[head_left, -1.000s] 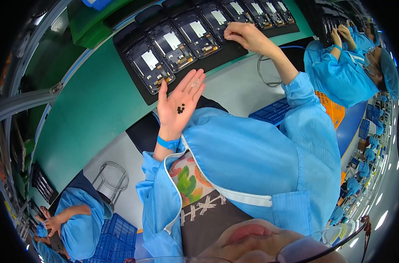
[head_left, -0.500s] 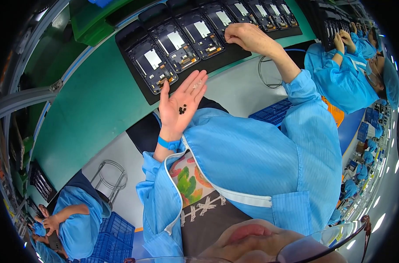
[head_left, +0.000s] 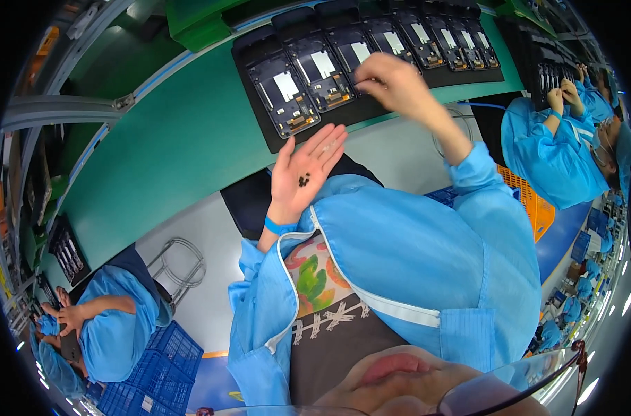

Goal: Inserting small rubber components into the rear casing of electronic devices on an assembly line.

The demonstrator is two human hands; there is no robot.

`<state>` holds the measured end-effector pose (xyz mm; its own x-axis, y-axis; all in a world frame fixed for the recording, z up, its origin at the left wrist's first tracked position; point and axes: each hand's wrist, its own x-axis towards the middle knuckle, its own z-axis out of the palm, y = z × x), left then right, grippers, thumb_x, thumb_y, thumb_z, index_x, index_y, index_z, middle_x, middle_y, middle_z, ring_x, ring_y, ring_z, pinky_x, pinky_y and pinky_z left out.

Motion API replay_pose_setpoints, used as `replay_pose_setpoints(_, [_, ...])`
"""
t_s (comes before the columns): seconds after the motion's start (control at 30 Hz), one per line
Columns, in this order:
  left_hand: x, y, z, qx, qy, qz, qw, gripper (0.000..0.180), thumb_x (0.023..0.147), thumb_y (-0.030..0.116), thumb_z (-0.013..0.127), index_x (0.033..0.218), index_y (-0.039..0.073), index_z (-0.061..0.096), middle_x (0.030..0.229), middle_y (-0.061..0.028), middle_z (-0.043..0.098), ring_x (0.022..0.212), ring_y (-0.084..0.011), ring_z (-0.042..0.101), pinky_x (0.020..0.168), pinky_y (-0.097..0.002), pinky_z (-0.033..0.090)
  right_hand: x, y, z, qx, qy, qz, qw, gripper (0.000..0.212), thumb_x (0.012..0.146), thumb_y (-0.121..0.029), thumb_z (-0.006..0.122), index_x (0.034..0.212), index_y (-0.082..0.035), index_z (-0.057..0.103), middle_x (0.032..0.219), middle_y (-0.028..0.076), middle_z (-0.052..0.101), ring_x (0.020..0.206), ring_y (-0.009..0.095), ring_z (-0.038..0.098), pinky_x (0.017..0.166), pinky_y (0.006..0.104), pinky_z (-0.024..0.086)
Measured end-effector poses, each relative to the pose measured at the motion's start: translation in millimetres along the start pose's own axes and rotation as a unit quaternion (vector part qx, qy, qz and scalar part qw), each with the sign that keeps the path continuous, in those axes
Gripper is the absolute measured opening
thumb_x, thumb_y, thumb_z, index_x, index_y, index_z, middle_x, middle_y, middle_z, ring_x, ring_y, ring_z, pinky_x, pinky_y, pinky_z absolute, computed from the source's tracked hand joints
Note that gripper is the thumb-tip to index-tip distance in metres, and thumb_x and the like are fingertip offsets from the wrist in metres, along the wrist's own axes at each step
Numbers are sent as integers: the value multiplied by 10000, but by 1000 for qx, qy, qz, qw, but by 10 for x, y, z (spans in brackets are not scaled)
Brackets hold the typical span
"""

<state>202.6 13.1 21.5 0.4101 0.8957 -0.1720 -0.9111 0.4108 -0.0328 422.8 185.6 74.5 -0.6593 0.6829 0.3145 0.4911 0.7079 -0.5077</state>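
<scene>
My left hand [head_left: 303, 177] is held palm up, fingers stretched out and slightly apart. Several tiny black pieces [head_left: 303, 180] rest on its palm, and small clear bits [head_left: 328, 147] lie across the fingers. A row of opened phone housings [head_left: 285, 87], dark with white panels and copper-coloured flex parts, lies on a black mat [head_left: 381, 104] just beyond that hand. Over the near edge of the row hovers my right hand [head_left: 391, 80], its thumb and fingertips drawn together by the second and third housings. Motion blurs it, and whatever it pinches is too small to name.
The mat lies on a long green table [head_left: 169, 163]. A green bin [head_left: 197, 24] stands at the back left. Co-workers in blue sit at both sides. Blue crates [head_left: 156, 367], an orange crate [head_left: 530, 204] and a metal stool [head_left: 178, 263] stand below table level.
The view has shifted, so the housings appear farther right. My right hand has moved left along the row and closer to me. My left hand stays palm up with the black pieces.
</scene>
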Motion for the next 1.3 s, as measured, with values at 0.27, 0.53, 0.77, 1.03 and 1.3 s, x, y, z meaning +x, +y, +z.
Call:
replay_pose_setpoints(0.27, [-550,55,-285,63,70,60,994,653,1059,276,386,1545,-127,219,1633,-290,219,1547,-375,185,1283,-458,166,621,-933,1376,-58,-21,-210,976,270,850,-244,725,1007,-37,650,1112,85,628,1201,242,564,1079,499,373])
replay_pose_setpoints(0.53, [-665,145,-345,-9,74,67,995,641,1043,232,416,1540,-127,231,1635,-290,212,1545,-372,190,1284,-457,175,697,-742,1303,-27,-16,-149,988,181,800,-139,622,939,-23,633,1015,100,599,1042,258,602,1083,498,365])
replay_pose_setpoints(0.77, [-667,175,-402,-14,74,75,994,622,1045,232,406,1529,-130,261,1623,-292,242,1536,-384,210,1282,-458,186,514,-690,1084,-23,-72,-165,983,155,816,-109,617,944,-21,621,1075,103,615,1090,262,600,1114,513,353])
replay_pose_setpoints(1.03, [-784,250,-370,-20,70,87,994,622,1047,240,403,1527,-130,266,1619,-288,258,1531,-381,231,1276,-456,207,294,-776,942,-35,-88,-155,983,159,770,-81,612,914,-15,618,1081,111,619,1115,251,594,1079,505,376])
replay_pose_setpoints(1.3, [-610,162,-317,27,61,14,998,616,1057,244,387,1531,-127,261,1614,-282,278,1524,-371,254,1275,-445,209,210,-747,925,-41,-79,-146,985,164,748,-66,607,903,-12,603,1097,113,618,1119,257,598,1074,490,388])
